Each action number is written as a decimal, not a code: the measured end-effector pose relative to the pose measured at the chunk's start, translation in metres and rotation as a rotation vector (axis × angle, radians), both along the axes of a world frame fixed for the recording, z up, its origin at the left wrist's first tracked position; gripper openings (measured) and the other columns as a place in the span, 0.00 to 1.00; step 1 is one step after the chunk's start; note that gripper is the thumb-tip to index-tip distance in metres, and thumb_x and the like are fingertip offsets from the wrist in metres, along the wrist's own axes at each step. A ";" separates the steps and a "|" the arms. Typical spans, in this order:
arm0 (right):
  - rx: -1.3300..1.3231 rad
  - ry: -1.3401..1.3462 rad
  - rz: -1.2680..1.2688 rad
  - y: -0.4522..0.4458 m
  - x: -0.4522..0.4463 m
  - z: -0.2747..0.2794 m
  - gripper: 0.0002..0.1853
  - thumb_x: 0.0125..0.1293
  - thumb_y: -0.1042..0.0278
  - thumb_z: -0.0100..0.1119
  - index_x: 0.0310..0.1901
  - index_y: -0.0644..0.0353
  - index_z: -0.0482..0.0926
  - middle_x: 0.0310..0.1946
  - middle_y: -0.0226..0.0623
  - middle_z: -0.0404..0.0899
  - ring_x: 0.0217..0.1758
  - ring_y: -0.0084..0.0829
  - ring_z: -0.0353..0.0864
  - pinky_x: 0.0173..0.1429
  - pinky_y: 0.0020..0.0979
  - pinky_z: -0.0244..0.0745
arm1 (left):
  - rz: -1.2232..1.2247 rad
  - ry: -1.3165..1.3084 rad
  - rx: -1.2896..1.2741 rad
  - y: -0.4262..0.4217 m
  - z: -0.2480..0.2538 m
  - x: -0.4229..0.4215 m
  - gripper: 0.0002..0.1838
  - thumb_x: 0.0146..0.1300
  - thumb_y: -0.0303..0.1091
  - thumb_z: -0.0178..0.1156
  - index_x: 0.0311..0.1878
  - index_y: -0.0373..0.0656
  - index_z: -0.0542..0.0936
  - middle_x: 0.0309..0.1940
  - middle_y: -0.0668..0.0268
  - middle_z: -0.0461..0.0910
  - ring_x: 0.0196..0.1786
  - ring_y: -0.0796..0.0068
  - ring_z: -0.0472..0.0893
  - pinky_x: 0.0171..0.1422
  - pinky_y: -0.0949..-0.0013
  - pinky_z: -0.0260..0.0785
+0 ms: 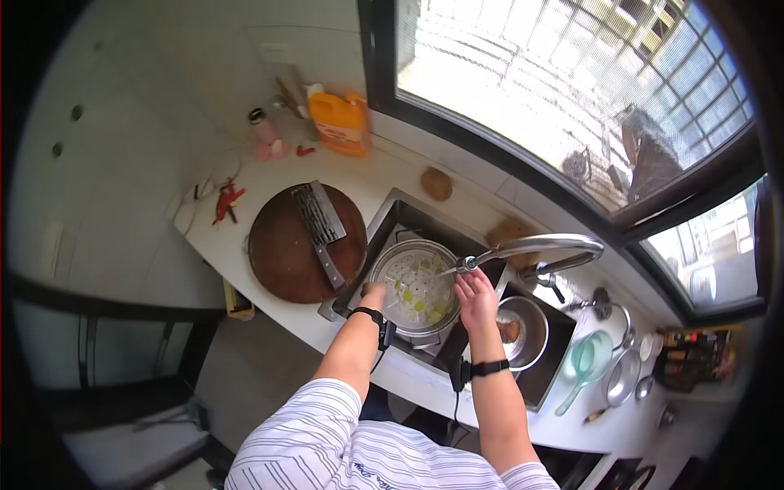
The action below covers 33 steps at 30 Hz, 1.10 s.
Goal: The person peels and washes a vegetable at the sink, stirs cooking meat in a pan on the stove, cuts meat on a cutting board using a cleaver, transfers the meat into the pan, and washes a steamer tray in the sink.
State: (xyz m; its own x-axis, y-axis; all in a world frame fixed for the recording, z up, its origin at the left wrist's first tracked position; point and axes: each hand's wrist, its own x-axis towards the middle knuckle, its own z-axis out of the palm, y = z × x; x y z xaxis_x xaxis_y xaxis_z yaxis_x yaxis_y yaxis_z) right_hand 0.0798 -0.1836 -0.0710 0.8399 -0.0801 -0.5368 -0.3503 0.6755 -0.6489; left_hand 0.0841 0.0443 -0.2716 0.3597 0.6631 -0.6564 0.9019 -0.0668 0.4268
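Observation:
A round metal colander (414,269) with green vegetable pieces (418,305) in it sits in the left basin of the sink (399,214). My left hand (373,294) grips its near left rim; the fingertips are partly hidden. Beside the colander's right edge, my right hand (476,298) is raised with the fingers spread, just below the spout of the curved faucet (539,245). A thin stream of water runs from the spout toward the colander. Nothing shows in my right hand.
Left of the sink, a cleaver (320,220) lies on a round wooden chopping board (273,253). A metal pot (535,335) stands in the right basin. Further right lie a green ladle (588,359) and a strainer (624,377). An orange jug (339,122) stands behind, near a brown potato (436,184).

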 end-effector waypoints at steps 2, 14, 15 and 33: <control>0.091 0.072 -0.091 0.014 0.010 -0.007 0.19 0.67 0.75 0.49 0.59 0.60 0.69 0.52 0.39 0.76 0.56 0.33 0.76 0.57 0.33 0.72 | -0.114 0.021 -0.201 0.014 -0.026 -0.001 0.20 0.54 0.35 0.62 0.47 0.30 0.79 0.48 0.48 0.81 0.50 0.54 0.82 0.52 0.57 0.74; -0.676 0.110 0.282 0.003 0.002 -0.053 0.27 0.54 0.83 0.47 0.59 0.60 0.72 0.53 0.34 0.76 0.57 0.27 0.74 0.60 0.31 0.68 | -0.237 0.066 -0.846 0.015 0.036 -0.014 0.17 0.57 0.21 0.51 0.52 0.35 0.73 0.38 0.52 0.79 0.36 0.54 0.82 0.36 0.47 0.80; -0.813 0.238 0.397 0.002 0.002 -0.071 0.28 0.54 0.81 0.50 0.60 0.61 0.71 0.53 0.36 0.76 0.57 0.28 0.74 0.61 0.31 0.68 | -0.278 -0.002 -0.811 0.011 0.049 -0.019 0.17 0.57 0.21 0.51 0.51 0.35 0.73 0.36 0.53 0.79 0.35 0.54 0.82 0.36 0.47 0.80; -1.217 -0.745 0.429 0.151 0.004 -0.068 0.12 0.55 0.63 0.59 0.39 0.58 0.78 0.38 0.44 0.76 0.47 0.48 0.72 0.54 0.47 0.66 | -0.556 -0.342 -0.461 0.041 0.174 -0.049 0.47 0.42 0.20 0.55 0.70 0.38 0.49 0.63 0.51 0.60 0.64 0.56 0.64 0.63 0.66 0.63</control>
